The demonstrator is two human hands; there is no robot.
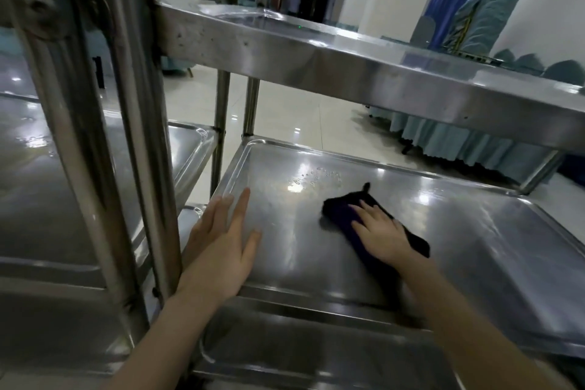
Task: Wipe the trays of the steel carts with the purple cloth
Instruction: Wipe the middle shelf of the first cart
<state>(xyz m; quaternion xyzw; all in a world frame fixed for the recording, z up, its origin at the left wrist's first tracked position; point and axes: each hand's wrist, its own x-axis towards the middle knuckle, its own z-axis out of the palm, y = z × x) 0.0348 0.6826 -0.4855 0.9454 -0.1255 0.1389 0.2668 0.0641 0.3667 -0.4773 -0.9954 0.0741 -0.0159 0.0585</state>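
Presently the purple cloth (373, 231) is pressed flat on the middle tray (474, 231) of the nearer steel cart (380, 82); it lies a little left of the tray's centre, under the right hand (383, 233), whose fingers are spread over it and pointed towards the far left corner. The left hand (221, 247) is laid open and empty, palm down, on the tray's near left corner, just beside the upright post (139, 123); nothing is gripped by it, and it is judged to be steadying the cart.

A patch of water droplets (316, 177) is seen on the tray beyond the cloth, towards the far rim; so that part is judged not yet wiped. The rest of this tray shines evenly, though whether it has been gone over cannot be told from the shine alone. The top tray (285, 25) carries a wet gleam near its far end; the bottom tray (316, 351) is seen only in part below the forearms, and its state cannot be judged. On the second cart (47, 168) at the left, droplets (34, 142) are seen on a tray too. The task is therefore judged to be somewhere in its middle; at least the droplets ahead of the cloth, and the left cart's wet tray, are left to be done.
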